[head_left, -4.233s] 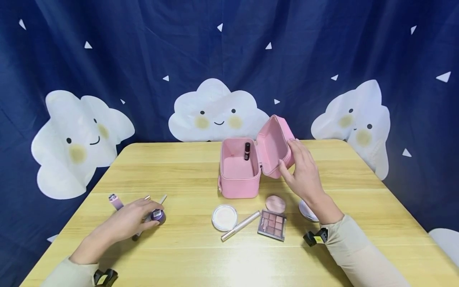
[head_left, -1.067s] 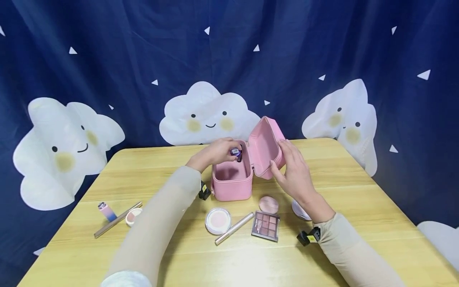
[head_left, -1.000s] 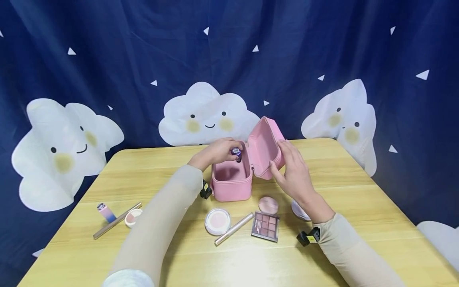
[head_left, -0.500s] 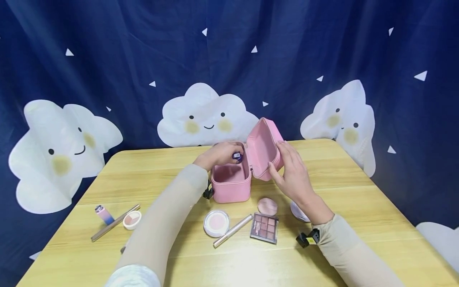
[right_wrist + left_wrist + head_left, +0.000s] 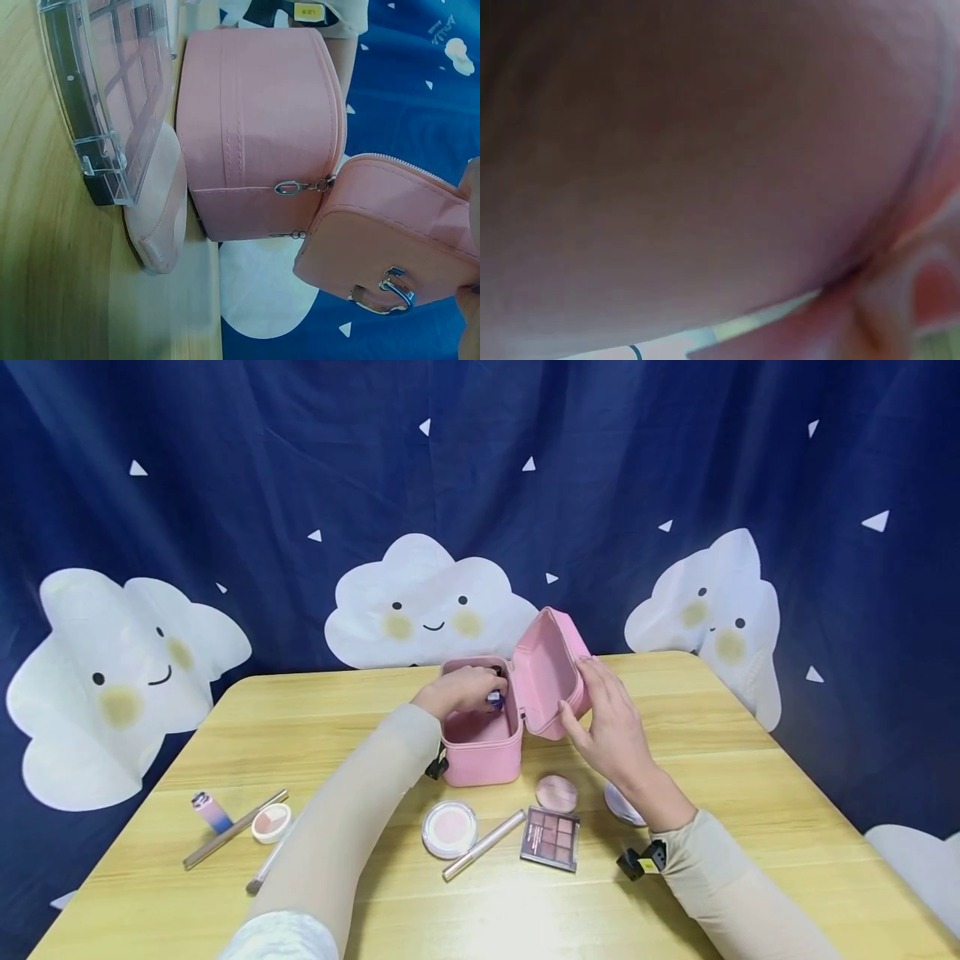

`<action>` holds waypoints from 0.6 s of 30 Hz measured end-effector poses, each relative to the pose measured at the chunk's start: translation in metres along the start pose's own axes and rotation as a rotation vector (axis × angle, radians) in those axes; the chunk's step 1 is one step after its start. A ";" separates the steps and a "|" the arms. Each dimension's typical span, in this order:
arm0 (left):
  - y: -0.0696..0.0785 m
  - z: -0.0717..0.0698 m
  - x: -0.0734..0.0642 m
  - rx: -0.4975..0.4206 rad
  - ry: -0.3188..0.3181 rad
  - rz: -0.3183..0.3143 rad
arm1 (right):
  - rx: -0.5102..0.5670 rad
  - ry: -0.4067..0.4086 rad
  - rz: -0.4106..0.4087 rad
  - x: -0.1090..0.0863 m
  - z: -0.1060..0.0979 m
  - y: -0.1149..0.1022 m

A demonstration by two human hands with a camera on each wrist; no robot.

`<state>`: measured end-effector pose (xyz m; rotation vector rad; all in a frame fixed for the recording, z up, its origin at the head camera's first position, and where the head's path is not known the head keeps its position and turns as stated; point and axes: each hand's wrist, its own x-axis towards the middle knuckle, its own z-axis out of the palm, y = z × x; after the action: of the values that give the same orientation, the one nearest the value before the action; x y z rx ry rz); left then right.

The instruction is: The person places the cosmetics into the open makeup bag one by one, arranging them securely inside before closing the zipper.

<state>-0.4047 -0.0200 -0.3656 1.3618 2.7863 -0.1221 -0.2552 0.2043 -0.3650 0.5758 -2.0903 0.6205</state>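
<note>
The pink cosmetic case (image 5: 482, 764) stands on the table with its lid (image 5: 546, 668) swung out to the right. My left hand (image 5: 467, 689) reaches inside the case, its fingers around a small dark purple container (image 5: 494, 698) with a white label. Beside those fingers, a black tube (image 5: 498, 671) shows in part. My right hand (image 5: 609, 727) holds the lid by its outer edge, thumb on the near rim. In the right wrist view, the lid's silver handle (image 5: 386, 294) hangs on its outer face. The left wrist view is mostly filled by blurred skin.
In front of the case lie a round compact (image 5: 450, 829), a silver pen-like tube (image 5: 483, 845), an eyeshadow palette (image 5: 551, 838) and a pink puff (image 5: 557, 793). Another compact (image 5: 624, 806) sits by my right wrist. Farther left are a pink-blue tube (image 5: 212, 812), a brown pencil-like stick (image 5: 235, 831) and a three-colour pan (image 5: 271, 823).
My left hand has carried the purple container from the table's left side into the case, and lately sinks lower and nearer. A slim tube under my left forearm comes into view. My right hand stays on the lid.
</note>
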 end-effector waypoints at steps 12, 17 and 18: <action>0.002 0.005 -0.001 0.041 -0.033 -0.027 | -0.002 0.011 0.007 -0.001 0.001 -0.002; 0.006 0.005 -0.002 0.033 -0.048 -0.051 | -0.002 0.014 0.003 -0.001 0.001 -0.001; 0.007 0.004 -0.002 0.040 -0.048 -0.058 | -0.002 0.016 0.002 -0.001 0.001 -0.001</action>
<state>-0.3980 -0.0181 -0.3701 1.2688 2.7996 -0.2107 -0.2542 0.2029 -0.3665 0.5658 -2.0768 0.6223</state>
